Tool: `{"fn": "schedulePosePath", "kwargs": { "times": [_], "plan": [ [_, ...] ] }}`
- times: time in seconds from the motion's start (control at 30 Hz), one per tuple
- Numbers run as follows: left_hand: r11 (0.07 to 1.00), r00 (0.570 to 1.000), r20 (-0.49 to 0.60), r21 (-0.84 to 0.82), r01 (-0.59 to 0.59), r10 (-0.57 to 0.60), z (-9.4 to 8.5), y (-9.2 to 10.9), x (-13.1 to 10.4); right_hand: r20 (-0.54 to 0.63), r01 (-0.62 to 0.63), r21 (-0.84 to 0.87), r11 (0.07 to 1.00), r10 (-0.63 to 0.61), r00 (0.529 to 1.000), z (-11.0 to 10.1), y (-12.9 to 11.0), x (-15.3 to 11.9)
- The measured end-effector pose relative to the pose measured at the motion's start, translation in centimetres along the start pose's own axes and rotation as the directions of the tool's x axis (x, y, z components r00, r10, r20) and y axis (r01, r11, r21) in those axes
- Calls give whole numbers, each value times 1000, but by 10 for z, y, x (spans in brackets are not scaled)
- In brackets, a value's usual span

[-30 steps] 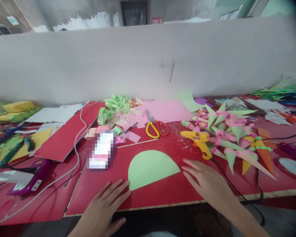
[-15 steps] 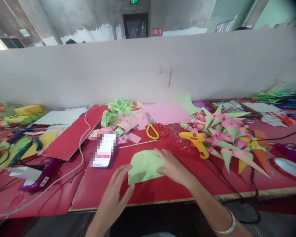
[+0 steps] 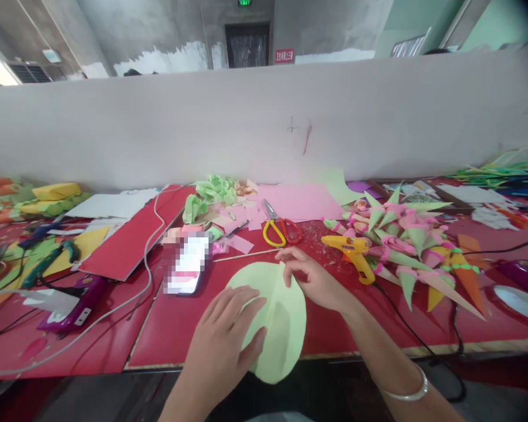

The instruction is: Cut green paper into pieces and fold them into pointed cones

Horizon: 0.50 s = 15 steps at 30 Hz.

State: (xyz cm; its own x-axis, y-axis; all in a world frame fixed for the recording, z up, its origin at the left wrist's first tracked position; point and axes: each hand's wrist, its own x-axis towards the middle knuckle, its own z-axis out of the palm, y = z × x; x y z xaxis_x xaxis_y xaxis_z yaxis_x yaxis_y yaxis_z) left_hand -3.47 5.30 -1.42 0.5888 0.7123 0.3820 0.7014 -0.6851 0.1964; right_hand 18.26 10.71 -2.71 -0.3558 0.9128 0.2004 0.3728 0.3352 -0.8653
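A light green paper circle (image 3: pixel 284 328) with a crease down its middle lies unfolded in front of me, its near part reaching past the table edge. My left hand (image 3: pixel 229 328) rests on the circle's left half, fingers stretched out and thumb apart. At the top edge, by the crease, my right hand (image 3: pixel 310 281) has its fingers curled and pinches the paper. Just beyond it are scissors (image 3: pixel 275 230) with one yellow and one red handle, and a thin stick (image 3: pixel 246 256).
A yellow glue gun (image 3: pixel 352 252) lies to the right, beside a heap of pink and green paper cones (image 3: pixel 405 234). On the left are a phone (image 3: pixel 188 264), a red board (image 3: pixel 127 246), a white cable (image 3: pixel 147 258) and a purple power strip (image 3: pixel 77 310). Pink paper (image 3: pixel 301 201) lies behind.
The green paper was folded into a half circle and is now opened into a full circle. My left hand has moved right onto it; the right hand has moved to its top edge.
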Motion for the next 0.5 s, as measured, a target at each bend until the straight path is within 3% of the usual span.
{"fn": "schedulePosePath", "kwargs": {
  "times": [0.17, 0.33, 0.5],
  "plan": [
    [995, 949, 299, 13, 95, -95, 26, 1, 13, 76, -173, 324, 930, 157, 985, 7, 5, 5],
    [988, 913, 378, 78, 136, -156, 49, -2, 15, 172, -400, 441, 803, 362, 916, 2, 12, 5],
    [982, 908, 378, 111, 151, -182, 59, -8, 23, 82, -384, 344, 857, 380, 922, -9, 26, -4]
  ]
}}
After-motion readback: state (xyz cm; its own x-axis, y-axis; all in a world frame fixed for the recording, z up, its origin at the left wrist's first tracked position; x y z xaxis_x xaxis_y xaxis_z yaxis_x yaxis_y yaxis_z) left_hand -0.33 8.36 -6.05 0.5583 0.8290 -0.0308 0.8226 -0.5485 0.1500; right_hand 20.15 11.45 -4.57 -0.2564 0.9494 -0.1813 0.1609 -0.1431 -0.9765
